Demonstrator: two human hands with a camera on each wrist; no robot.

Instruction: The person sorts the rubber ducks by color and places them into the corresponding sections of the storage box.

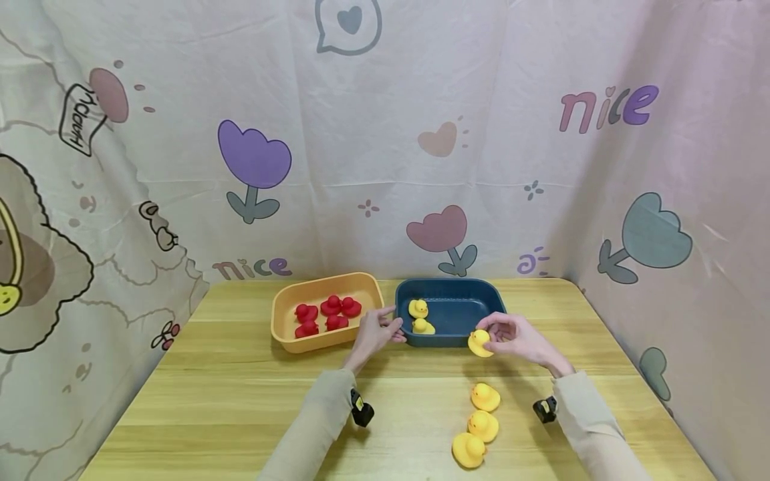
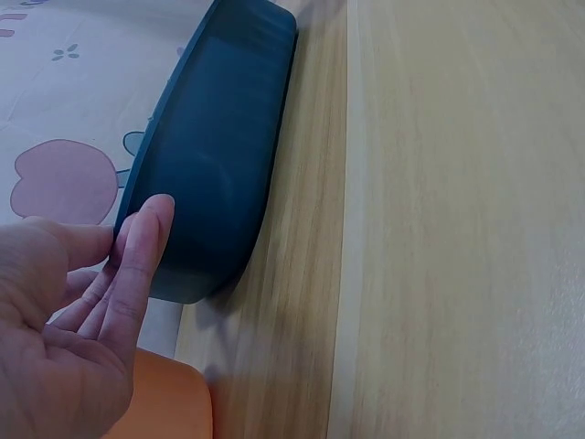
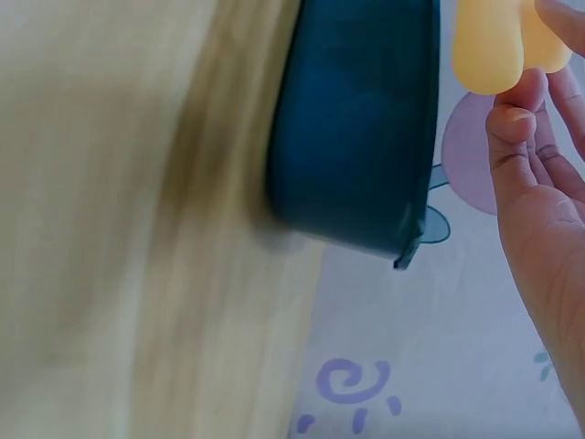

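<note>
Blue tray: (image 1: pixel 460 314) right-hand one of two, sits at the far part of the table (image 1: pixel 228 401). Long axis runs left-right. Two yellow ducks (image 1: pixel 424 327) inside, one behind the other at its left end. Their beaks are too small for me to call.
Orange tray: (image 1: pixel 319 344) just left of the blue one, turned a bit so its right end lies farther from the person. Five red ducks (image 1: pixel 331 305) inside, clustered around the middle and near side.
Held duck: (image 1: pixel 479 344) yellow, up in the air at the near right side of the blue tray, close to the near wall. From the right wrist it shows against the curtain (image 1: pixel 361 133), higher than the rim.
Held duck heading: beak looks to point left; long axis roughly left-right. Exact tilt, can't tell.
Right hand: (image 1: pixel 517 341) pinches the held duck between thumb and fingers, coming in from the duck's right.
Left hand: (image 1: pixel 375 331) between the trays, fingertips touching the blue tray at its left end, by the near corner. Fingers fairly straight; whether they clamp the rim or only rest against it, I can't tell.
Loose ducks: (image 1: pixel 484 426) three yellow, on the table in a column running from below the held duck toward the person. Nearest one's beak points right. Close together; contact unclear.
Sleeves: (image 1: pixel 325 407) light beige, small black device (image 1: pixel 361 409) at each cuff.
Backdrop: pale curtain, printed with tulips, hearts and "nice".
</note>
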